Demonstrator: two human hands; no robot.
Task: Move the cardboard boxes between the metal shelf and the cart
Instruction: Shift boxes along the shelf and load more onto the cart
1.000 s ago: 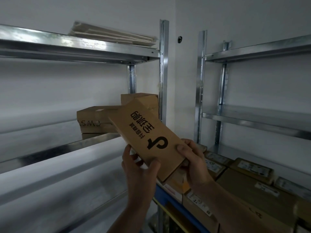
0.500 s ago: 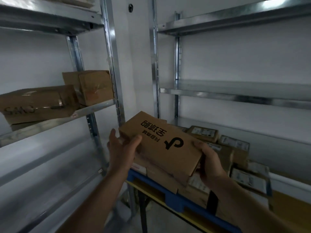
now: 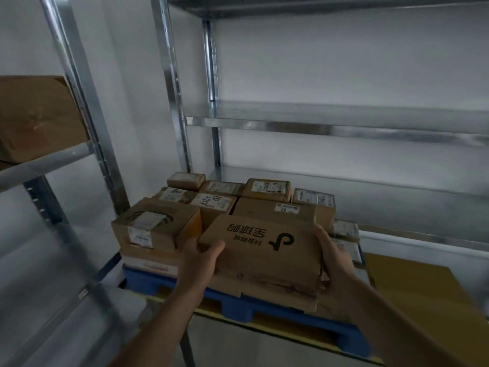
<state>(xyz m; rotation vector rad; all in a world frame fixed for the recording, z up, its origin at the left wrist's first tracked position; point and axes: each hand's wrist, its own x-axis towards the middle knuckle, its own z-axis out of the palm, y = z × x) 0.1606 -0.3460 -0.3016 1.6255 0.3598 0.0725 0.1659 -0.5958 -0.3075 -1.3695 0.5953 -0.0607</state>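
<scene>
the step in hand looks like a set-down on the cart side; the printed box, black lettering on its top, lies low in the centre of the frame, over the front row of the stacked parcels on the blue pallet; whether it already rests on the crumpled box beneath it or hangs just above, i cannot tell; the left hand grasps its left end, thumb on top near the corner; the right hand wraps its right end; the pallet lies on the yellow cart deck, lower right; the metal shelf runs across the centre right, behind the pile; another brown box stands on a shelf board at the upper left edge; the next move, as i judge it, calls for lowering the box flat, squaring it beside the taller labelled box to its left, then easing both hands outward without dragging it; the layer beneath looks uneven, so it may rock
</scene>
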